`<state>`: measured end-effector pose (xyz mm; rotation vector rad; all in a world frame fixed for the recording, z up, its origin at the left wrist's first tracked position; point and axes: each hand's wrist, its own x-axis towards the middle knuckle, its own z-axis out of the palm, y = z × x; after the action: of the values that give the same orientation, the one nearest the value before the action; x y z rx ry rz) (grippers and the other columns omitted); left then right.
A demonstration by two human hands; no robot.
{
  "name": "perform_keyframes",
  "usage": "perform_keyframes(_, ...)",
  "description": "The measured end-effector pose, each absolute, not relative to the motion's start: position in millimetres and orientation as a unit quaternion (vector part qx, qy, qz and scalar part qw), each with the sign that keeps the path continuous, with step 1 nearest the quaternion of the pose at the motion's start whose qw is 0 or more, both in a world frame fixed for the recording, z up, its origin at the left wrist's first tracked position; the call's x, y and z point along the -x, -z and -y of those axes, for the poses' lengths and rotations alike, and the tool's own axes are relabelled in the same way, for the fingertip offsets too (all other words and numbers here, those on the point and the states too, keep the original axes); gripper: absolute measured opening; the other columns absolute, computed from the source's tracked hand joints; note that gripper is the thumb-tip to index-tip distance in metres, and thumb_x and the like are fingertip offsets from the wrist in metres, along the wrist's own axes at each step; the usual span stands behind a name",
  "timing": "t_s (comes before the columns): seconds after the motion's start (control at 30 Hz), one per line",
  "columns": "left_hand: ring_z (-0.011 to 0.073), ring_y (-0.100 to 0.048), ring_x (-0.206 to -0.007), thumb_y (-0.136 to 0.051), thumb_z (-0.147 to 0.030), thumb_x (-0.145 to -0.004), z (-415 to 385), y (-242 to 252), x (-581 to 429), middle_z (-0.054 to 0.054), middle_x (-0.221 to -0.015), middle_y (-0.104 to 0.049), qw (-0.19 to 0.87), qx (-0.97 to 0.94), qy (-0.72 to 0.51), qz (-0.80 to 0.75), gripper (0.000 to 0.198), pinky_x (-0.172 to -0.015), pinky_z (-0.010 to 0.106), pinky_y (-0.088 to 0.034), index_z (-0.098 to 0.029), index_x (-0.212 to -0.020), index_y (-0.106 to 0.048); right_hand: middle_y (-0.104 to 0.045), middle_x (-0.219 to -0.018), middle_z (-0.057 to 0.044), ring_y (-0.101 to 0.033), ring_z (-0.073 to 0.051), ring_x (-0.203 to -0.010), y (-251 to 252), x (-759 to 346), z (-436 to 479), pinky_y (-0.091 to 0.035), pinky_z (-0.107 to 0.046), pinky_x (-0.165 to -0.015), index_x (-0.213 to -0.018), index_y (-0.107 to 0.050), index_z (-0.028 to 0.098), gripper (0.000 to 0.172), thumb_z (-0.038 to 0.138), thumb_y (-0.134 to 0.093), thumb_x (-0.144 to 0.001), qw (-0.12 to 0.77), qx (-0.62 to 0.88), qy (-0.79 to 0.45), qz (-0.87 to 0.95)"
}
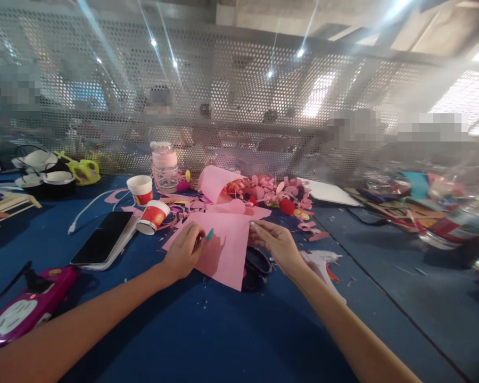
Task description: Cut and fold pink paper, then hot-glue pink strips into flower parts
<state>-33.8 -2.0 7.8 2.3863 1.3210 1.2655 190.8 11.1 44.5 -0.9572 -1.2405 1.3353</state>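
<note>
A sheet of pink paper (227,260) lies in front of me on the blue table. My left hand (186,249) rests on its left part, fingers curled round a slim pen-like thing with a teal end (210,234); the rest of it is hidden in the hand. At the paper's upper right corner, my right hand (277,242) pinches the edge between thumb and fingers. Scissors with black handles (259,260) lie partly under the sheet's right side. Just right of my right wrist is a white glue gun (321,260).
Behind the paper are a rolled pink sheet (215,183) and heaped pink scraps (263,186). Paper cups (154,217), a phone (104,238), a jar (165,165) and a purple power strip (32,306) stand leftward. A perforated metal screen (231,80) closes the back.
</note>
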Motion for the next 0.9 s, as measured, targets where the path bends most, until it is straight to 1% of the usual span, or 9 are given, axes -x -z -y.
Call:
perform_keyframes(0.03,0.0166,-0.048,-0.076,-0.041,-0.023,-0.086,5.0,-9.7,32.6,0.005,-0.081,-0.049,0.035,-0.787,-0.441,-0.429,0.009,-0.069,0.031,-0.042,-0.017,-0.088,-0.046,-0.068,-0.076,-0.003,-0.063,-0.013,-0.062,-45.4,-188.0,-8.4,-0.053,-0.029,-0.065,-0.086,-0.067,0.016,0.031,0.037,-0.068,-0.064,0.514,0.395,-0.558,0.519)
perform_keyframes(0.1,0.0217,-0.047,-0.093,-0.045,-0.026,-0.084,11.5,-13.5,28.7,0.010,-0.098,-0.049,-0.025,-0.786,-0.467,-0.404,0.024,-0.081,0.038,-0.041,-0.016,-0.106,-0.044,-0.068,-0.077,-0.003,-0.063,-0.014,-0.064,-46.4,-182.3,-2.9,-0.053,-0.031,-0.066,-0.087,-0.067,0.016,0.032,0.038,-0.068,-0.064,0.512,0.392,-0.560,0.520)
perform_keyframes(0.2,0.0247,-0.042,-0.105,-0.045,-0.027,-0.085,20.2,-16.6,20.9,0.013,-0.110,-0.046,-0.039,-0.806,-0.458,-0.373,0.037,-0.088,0.043,-0.038,-0.018,-0.120,-0.037,-0.068,-0.075,-0.002,-0.064,-0.014,-0.064,-45.0,-173.2,5.4,-0.053,-0.031,-0.065,-0.087,-0.066,0.017,0.032,0.038,-0.068,-0.064,0.502,0.398,-0.558,0.527)
perform_keyframes(0.27,0.0221,-0.046,-0.098,-0.043,-0.023,-0.086,24.0,-16.4,16.1,0.012,-0.102,-0.048,-0.008,-0.803,-0.471,-0.365,0.030,-0.083,0.040,-0.042,-0.018,-0.115,-0.039,-0.068,-0.075,-0.002,-0.064,-0.014,-0.063,-42.3,-167.2,10.7,-0.053,-0.030,-0.065,-0.088,-0.065,0.017,0.032,0.039,-0.067,-0.065,0.488,0.400,-0.557,0.540)
perform_keyframes(0.4,0.0149,-0.048,-0.070,-0.038,-0.021,-0.087,26.1,-14.3,11.0,0.004,-0.078,-0.046,0.050,-0.763,-0.500,-0.407,0.005,-0.063,0.030,-0.044,-0.019,-0.088,-0.043,-0.068,-0.083,-0.004,-0.064,-0.016,-0.073,-35.4,-157.0,20.2,-0.053,-0.034,-0.073,-0.092,-0.063,0.017,0.031,0.039,-0.062,-0.070,0.458,0.392,-0.548,0.580)
perform_keyframes(0.47,0.0137,-0.047,-0.066,-0.036,-0.022,-0.088,25.6,-13.9,10.2,0.002,-0.074,-0.045,0.083,-0.763,-0.477,-0.429,0.010,-0.061,0.028,-0.043,-0.019,-0.081,-0.042,-0.067,-0.089,-0.005,-0.063,-0.017,-0.083,-32.3,-153.3,24.0,-0.051,-0.034,-0.079,-0.096,-0.063,0.018,0.031,0.037,-0.061,-0.072,0.453,0.386,-0.522,0.611)
perform_keyframes(0.57,0.0144,-0.048,-0.067,-0.032,-0.023,-0.090,24.9,-13.3,9.9,0.003,-0.075,-0.048,0.127,-0.770,-0.454,-0.430,0.015,-0.061,0.029,-0.042,-0.020,-0.079,-0.043,-0.066,-0.092,-0.005,-0.061,-0.018,-0.089,-29.3,-149.4,28.0,-0.049,-0.034,-0.081,-0.105,-0.061,0.019,0.033,0.033,-0.057,-0.076,0.425,0.378,-0.484,0.665)
perform_keyframes(0.7,0.0151,-0.049,-0.068,-0.027,-0.021,-0.090,25.4,-11.5,10.0,0.004,-0.075,-0.050,0.173,-0.769,-0.445,-0.424,0.019,-0.062,0.029,-0.043,-0.020,-0.082,-0.044,-0.064,-0.096,-0.006,-0.060,-0.019,-0.086,-28.0,-146.6,29.7,-0.050,-0.032,-0.074,-0.113,-0.058,0.020,0.035,0.030,-0.051,-0.080,0.378,0.406,-0.434,0.710)
perform_keyframes(0.9,0.0152,-0.052,-0.068,-0.037,-0.024,-0.087,23.6,-8.9,12.5,0.004,-0.077,-0.052,0.136,-0.782,-0.444,-0.416,0.009,-0.058,0.028,-0.044,-0.020,-0.084,-0.045,-0.064,-0.082,-0.007,-0.059,-0.018,-0.080,-28.2,-144.1,31.2,-0.047,-0.031,-0.072,-0.095,-0.065,0.018,0.025,0.022,-0.043,-0.084,0.364,0.399,-0.321,0.778)
